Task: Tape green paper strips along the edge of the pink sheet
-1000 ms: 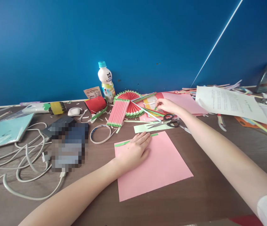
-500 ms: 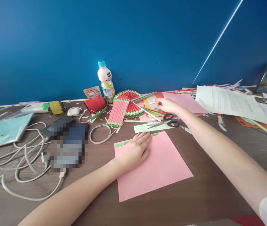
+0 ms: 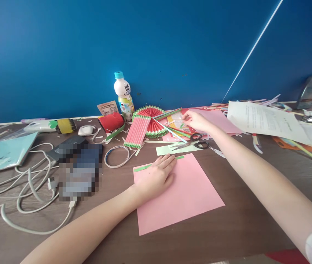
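My left hand [image 3: 158, 176] lies flat on a sheet of pink paper [image 3: 191, 190], fingers stretched out together. Under those fingers runs a green strip [image 3: 142, 168] along the sheet's far edge, its middle hidden. Farther back, my right hand [image 3: 195, 120] is closed in a pinch over a yellow-and-red packet [image 3: 174, 120]; whatever the fingertips hold is too small to make out. Just nearer than that hand, black-handled scissors [image 3: 193, 143] rest on pale green paper [image 3: 164, 150]. A pleated red fan with green edging [image 3: 156, 116] leans beside a folded pink pleated piece [image 3: 138, 131].
A tape roll [image 3: 116, 157] lies left of the pink sheet. Behind stand a drink bottle [image 3: 124, 97] and a red roll [image 3: 111, 121]. White cables [image 3: 35, 183] tangle around a blurred phone [image 3: 85, 168] at left. A printed sheet [image 3: 268, 119] and paper scraps lie at right.
My right hand has lifted its fingers slightly near the packet, staying in a pinch. The left hand holds its place on the pink sheet, and the view has shifted very slightly.
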A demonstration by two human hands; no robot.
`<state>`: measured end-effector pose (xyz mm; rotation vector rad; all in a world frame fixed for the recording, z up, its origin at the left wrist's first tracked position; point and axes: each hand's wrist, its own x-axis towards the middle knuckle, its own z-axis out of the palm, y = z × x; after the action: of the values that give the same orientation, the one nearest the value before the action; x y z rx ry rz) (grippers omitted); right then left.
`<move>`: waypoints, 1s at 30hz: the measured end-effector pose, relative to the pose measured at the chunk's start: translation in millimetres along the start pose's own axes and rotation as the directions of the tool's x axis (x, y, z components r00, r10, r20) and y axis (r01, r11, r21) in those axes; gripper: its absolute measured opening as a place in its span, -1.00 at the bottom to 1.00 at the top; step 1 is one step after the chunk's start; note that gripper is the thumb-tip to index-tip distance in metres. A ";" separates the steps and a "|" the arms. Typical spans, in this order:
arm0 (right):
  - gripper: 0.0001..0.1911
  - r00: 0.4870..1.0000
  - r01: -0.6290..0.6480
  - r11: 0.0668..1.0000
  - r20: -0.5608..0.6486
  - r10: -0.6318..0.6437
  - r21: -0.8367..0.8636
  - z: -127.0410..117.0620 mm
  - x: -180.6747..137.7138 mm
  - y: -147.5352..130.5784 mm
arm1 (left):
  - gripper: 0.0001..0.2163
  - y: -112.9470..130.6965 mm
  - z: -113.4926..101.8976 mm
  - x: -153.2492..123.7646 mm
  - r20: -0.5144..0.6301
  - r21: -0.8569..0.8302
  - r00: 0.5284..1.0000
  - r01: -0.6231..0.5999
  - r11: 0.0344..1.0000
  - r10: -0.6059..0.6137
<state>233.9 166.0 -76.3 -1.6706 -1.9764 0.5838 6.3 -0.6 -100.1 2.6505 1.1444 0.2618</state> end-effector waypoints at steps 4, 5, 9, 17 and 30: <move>-0.84 0.997 0.032 0.999 -0.065 -0.033 -0.015 11.8 3.1 0.6 | -0.57 -0.2 0.9 -0.1 -0.008 -0.009 1.000 -0.005 1.000 0.005; -0.83 0.996 0.043 0.999 -0.074 -0.044 -0.023 12.6 2.3 -1.0 | -0.57 -0.2 0.9 -0.2 -0.015 -0.014 1.000 -0.007 1.000 0.007; -0.81 0.991 0.116 0.992 -0.058 -0.119 -0.056 11.3 -5.2 -9.6 | -0.58 -0.2 0.6 -0.5 -0.023 -0.016 1.000 -0.007 1.000 0.007; -0.83 0.978 0.196 0.981 0.071 -0.196 0.002 5.7 -10.6 -9.5 | -0.57 -0.9 1.2 0.9 -0.010 0.013 1.000 -0.013 1.000 0.013; -0.79 0.984 0.072 0.997 -0.166 -0.071 0.003 9.5 -6.3 -12.5 | -0.59 0.0 1.6 1.1 -0.049 0.036 0.998 -0.029 0.999 0.031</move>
<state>219.2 157.7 -76.8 -1.5818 -1.9026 0.4124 7.5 -0.1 -101.6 2.7079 1.1345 0.3182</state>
